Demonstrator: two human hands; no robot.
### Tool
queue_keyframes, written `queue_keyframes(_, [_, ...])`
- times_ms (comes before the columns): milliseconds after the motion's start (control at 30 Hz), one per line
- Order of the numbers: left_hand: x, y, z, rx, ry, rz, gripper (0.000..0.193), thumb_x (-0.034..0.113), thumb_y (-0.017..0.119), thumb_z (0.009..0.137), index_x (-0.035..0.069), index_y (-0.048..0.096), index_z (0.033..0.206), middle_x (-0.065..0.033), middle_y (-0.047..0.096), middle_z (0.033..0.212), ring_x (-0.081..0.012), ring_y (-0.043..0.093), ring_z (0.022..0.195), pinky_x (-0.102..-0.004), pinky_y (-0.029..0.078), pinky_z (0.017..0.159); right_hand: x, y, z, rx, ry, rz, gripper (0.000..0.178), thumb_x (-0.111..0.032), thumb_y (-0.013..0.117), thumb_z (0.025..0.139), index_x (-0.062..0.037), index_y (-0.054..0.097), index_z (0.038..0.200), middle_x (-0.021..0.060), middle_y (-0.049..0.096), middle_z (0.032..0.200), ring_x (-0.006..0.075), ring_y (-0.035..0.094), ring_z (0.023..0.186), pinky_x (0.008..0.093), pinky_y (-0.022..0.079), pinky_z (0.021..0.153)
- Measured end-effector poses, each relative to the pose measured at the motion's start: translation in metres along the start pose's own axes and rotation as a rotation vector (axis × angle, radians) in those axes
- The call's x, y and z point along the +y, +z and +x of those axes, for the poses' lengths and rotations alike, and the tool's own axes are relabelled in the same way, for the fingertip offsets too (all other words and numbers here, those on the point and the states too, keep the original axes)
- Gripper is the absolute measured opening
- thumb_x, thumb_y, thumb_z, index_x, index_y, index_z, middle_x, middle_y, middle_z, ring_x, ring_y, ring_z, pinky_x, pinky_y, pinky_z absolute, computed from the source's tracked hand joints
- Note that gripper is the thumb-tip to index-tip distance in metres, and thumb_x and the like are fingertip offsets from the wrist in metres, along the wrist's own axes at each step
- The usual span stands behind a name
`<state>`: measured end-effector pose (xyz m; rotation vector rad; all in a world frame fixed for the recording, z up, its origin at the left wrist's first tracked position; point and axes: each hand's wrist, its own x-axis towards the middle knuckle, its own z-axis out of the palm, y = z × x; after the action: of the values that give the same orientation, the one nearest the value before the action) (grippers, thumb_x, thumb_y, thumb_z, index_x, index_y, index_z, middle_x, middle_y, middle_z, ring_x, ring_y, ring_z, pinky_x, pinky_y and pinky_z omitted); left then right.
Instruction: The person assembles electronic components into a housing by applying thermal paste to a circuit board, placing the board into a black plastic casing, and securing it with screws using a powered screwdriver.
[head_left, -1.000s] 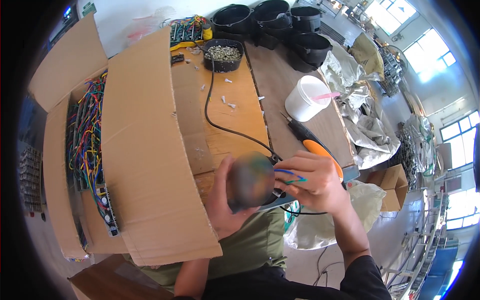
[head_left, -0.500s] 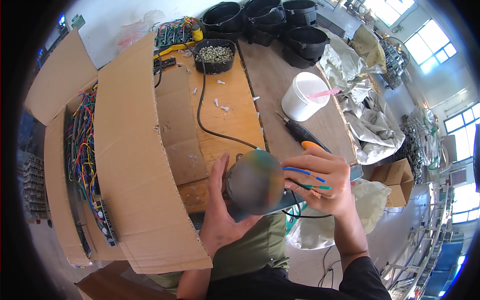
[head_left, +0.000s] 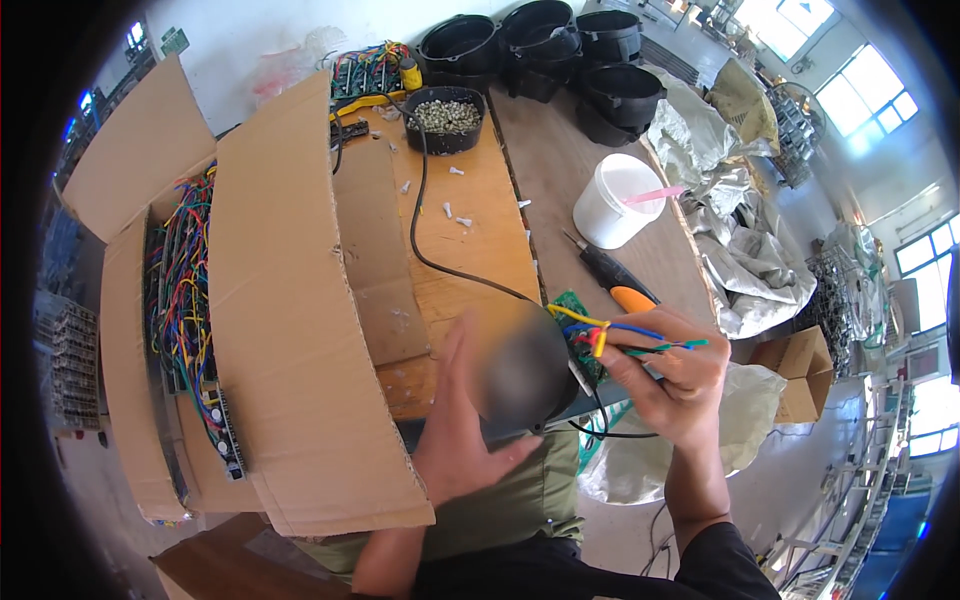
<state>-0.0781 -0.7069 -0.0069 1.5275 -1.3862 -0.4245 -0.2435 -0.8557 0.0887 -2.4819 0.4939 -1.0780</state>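
Observation:
My left hand cups a dark round object, blurred in the picture, just above my lap. My right hand grips a small green circuit board with a bundle of coloured wires beside that round object. A black cable runs from the object across the wooden table toward the back.
A large open cardboard box full of coloured wires and boards stands at my left. On the table are an orange-handled tool, a white bucket, a black tub of small parts, stacked black pots, silver foil bags.
Both hands have shifted a little with the round object. The green board and its wires now show clearly in my right hand; the view has tilted slightly.

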Motion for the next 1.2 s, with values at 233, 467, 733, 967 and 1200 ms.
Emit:
queue_keyframes(233, [0.003, 0.022, -0.012, 0.126, 0.022, 0.168, 0.116, 0.041, 0.092, 0.066, -0.001, 0.025, 0.151, -0.0211, 0.049, 0.135, -0.0361, 0.053, 0.117, -0.0441, 0.043, 0.102, -0.021, 0.016, -0.012, -0.128, 0.056, -0.098, 0.01, -0.003, 0.08, 0.075, -0.0014, 0.071, 0.081, 0.009, 0.07, 0.081, 0.0252, 0.065, 0.064, 0.0341, 0.051, 0.055])
queue_keyframes(467, [-0.022, 0.013, 0.016, 0.013, 0.088, -0.219, 0.116, 0.02, 0.093, 0.063, 0.001, 0.021, 0.153, -0.0184, 0.05, 0.134, -0.0301, 0.055, 0.119, -0.0411, 0.044, 0.102, -0.018, 0.035, -0.015, -0.315, -0.04, -0.192, 0.016, -0.006, 0.077, 0.075, -0.0027, 0.061, 0.078, 0.0062, 0.063, 0.082, 0.0263, 0.062, 0.071, 0.037, 0.052, 0.058])
queue_keyframes(733, [-0.016, 0.028, 0.007, 0.062, -0.082, -0.341, 0.125, 0.011, 0.093, 0.06, 0.002, 0.013, 0.155, -0.017, 0.047, 0.135, -0.0262, 0.054, 0.12, -0.0376, 0.047, 0.101, -0.016, 0.044, -0.01, -0.513, -0.077, -0.22, 0.012, -0.008, 0.071, 0.076, -0.0046, 0.06, 0.078, 0.0054, 0.056, 0.08, 0.0253, 0.058, 0.075, 0.0373, 0.052, 0.062])
queue_keyframes(967, [-0.019, 0.033, 0.005, 0.123, 0.008, -0.358, 0.123, 0.012, 0.094, 0.063, 0.001, 0.011, 0.154, -0.0188, 0.044, 0.138, -0.0289, 0.054, 0.122, -0.0396, 0.046, 0.103, -0.009, 0.028, 0.006, -0.626, -0.032, 0.017, 0.014, -0.005, 0.072, 0.075, -0.0011, 0.062, 0.083, 0.0077, 0.058, 0.084, 0.0288, 0.06, 0.082, 0.0397, 0.051, 0.068])
queue_keyframes(1200, [-0.017, 0.038, 0.001, 0.123, -0.116, -0.415, 0.122, 0.014, 0.094, 0.065, -0.001, 0.011, 0.154, -0.0199, 0.043, 0.139, -0.0293, 0.054, 0.123, -0.0397, 0.046, 0.104, -0.014, 0.025, 0.008, -0.585, 0.252, -0.213, 0.019, -0.011, 0.075, 0.076, 0.0007, 0.062, 0.083, 0.0162, 0.063, 0.087, 0.0401, 0.064, 0.078, 0.0471, 0.051, 0.069])
